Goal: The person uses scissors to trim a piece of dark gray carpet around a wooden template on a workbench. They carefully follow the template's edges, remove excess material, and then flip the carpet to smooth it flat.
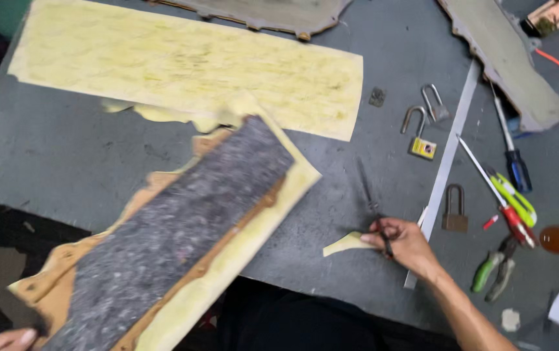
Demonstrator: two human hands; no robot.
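**A:** Look at the long layered panel (182,240), grey speckled felt on top, brown board under it, pale yellow foam edging. It runs on a diagonal, low end at the bottom left, high end up toward the middle of the grey bench (58,149).

**B:** And the left hand (3,339) has that low end, right at the bottom left corner of the view. Only fingertips show, curled at the panel's corner, so I'd call it a grip on the panel, though most of the hand is out of view.

**A:** The right hand (401,244)?

**B:** Well apart from the panel, off to its right, resting on the bench. It's closed around a thin dark tool (373,205), blurred, possibly scissors or a blade, I can't tell which. Its fingertips also pinch a small curved scrap of yellow foam (344,244).

**A:** So the panel lies left of the right hand, long axis slanting away from the person, and the left hand is the nearer one, actually on it.

**B:** Right. Its far end overlaps the ragged edge of a big flat yellow foam sheet (182,65) spread across the bench.

**A:** Just past the right hand, a long metal ruler (451,143) angled up the bench, three padlocks (422,140), screwdrivers (510,149) and green-handled pliers (494,270).

**B:** The felt face looks coarse and mottled, the foam border torn unevenly along the left side.
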